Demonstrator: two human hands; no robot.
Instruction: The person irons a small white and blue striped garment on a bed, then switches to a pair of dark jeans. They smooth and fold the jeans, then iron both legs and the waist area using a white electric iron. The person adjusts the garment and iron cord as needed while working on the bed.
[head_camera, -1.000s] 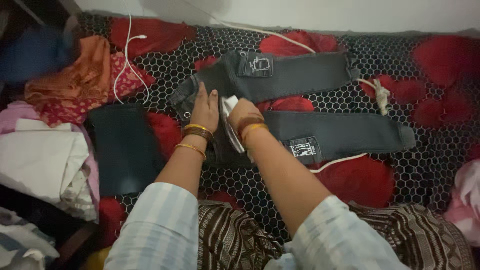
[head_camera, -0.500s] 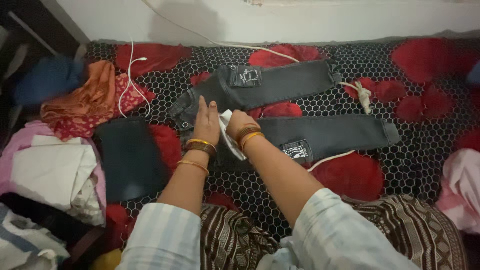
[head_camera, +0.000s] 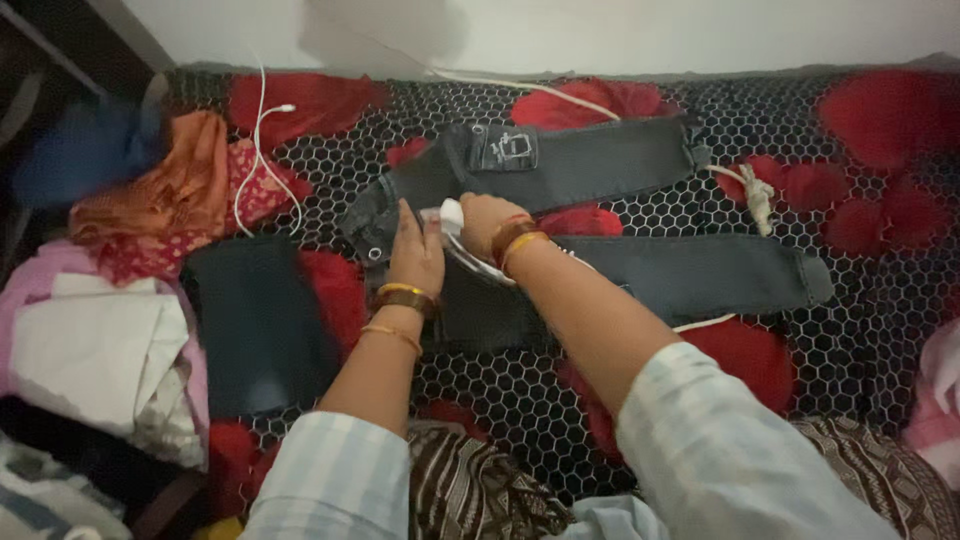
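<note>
While a black bedspread patterned with white honeycomb lines and large red blotches (head_camera: 760, 360) covers the surface up to a pale wall (head_camera: 650, 30), dark grey jeans (head_camera: 600, 165) lie spread across its middle. The left hand (head_camera: 415, 250) presses flat on the waistband, fingers together. The right hand (head_camera: 485, 220) is curled around a small white iron (head_camera: 462, 245) resting on the jeans. A white cable (head_camera: 262, 150) trails by crumpled orange cloth (head_camera: 160, 200); a folded dark garment (head_camera: 255, 325) sits left.

This is a home bedroom, with a bed (head_camera: 850, 330) in a red flower cover and piles of clothes (head_camera: 110, 330).
</note>
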